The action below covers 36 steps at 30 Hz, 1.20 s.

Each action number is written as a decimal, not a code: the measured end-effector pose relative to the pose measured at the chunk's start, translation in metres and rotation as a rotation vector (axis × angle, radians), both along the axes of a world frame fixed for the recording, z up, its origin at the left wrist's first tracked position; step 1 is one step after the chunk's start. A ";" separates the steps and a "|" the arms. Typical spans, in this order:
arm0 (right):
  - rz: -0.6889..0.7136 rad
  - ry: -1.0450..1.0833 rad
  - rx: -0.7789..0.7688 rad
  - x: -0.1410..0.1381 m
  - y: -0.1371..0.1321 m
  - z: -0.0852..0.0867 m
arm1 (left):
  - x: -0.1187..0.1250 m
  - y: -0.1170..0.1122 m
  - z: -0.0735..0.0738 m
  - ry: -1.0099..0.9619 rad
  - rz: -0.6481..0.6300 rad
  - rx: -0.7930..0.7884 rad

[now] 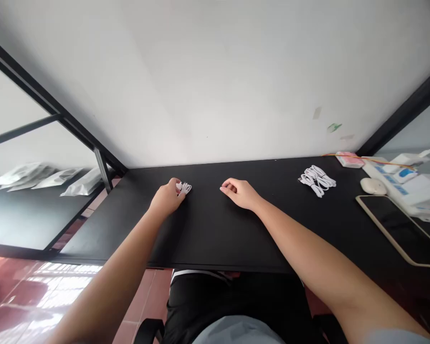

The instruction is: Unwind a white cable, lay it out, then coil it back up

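Note:
My left hand rests on the black desk with its fingers closed round a small coiled white cable, which sticks out past the fingertips. A little to its right lies my right hand, knuckles up, fingers curled loosely under, with nothing visible in it. A gap of bare desk separates the two hands.
A pile of coiled white cables lies at the back right. Farther right are a pink box, a white mouse, a power strip with plugs and a phone face up. A side shelf holds plastic bags.

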State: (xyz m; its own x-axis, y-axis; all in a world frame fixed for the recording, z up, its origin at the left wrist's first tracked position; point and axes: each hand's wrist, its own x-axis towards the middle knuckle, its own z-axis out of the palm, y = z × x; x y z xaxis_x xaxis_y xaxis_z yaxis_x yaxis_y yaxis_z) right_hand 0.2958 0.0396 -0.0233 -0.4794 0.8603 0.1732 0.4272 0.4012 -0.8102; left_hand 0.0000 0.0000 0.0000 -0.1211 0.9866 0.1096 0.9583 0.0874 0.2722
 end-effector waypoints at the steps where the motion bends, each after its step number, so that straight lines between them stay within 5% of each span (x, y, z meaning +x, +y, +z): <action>1: 0.001 -0.002 0.001 0.000 0.000 0.000 | -0.001 -0.001 -0.004 0.016 -0.013 0.021; 5: 0.009 -0.007 0.004 0.000 0.001 -0.001 | -0.002 -0.006 -0.009 0.054 -0.016 0.137; 10: 0.015 0.002 0.019 -0.001 0.000 -0.001 | 0.020 -0.010 0.003 -0.056 0.010 0.289; 16: -0.209 -0.086 0.096 0.002 0.008 -0.006 | 0.073 0.006 0.009 -0.194 -0.221 0.331; 22: -0.369 -0.266 0.248 0.012 0.018 -0.010 | 0.104 0.027 -0.018 -0.107 -0.410 0.214; 27: -0.281 -0.452 0.218 0.011 0.018 -0.016 | 0.107 0.027 -0.043 -0.084 -0.404 0.076; 36: -0.246 -0.535 0.172 0.011 0.018 -0.014 | 0.106 0.029 -0.050 -0.103 -0.408 0.056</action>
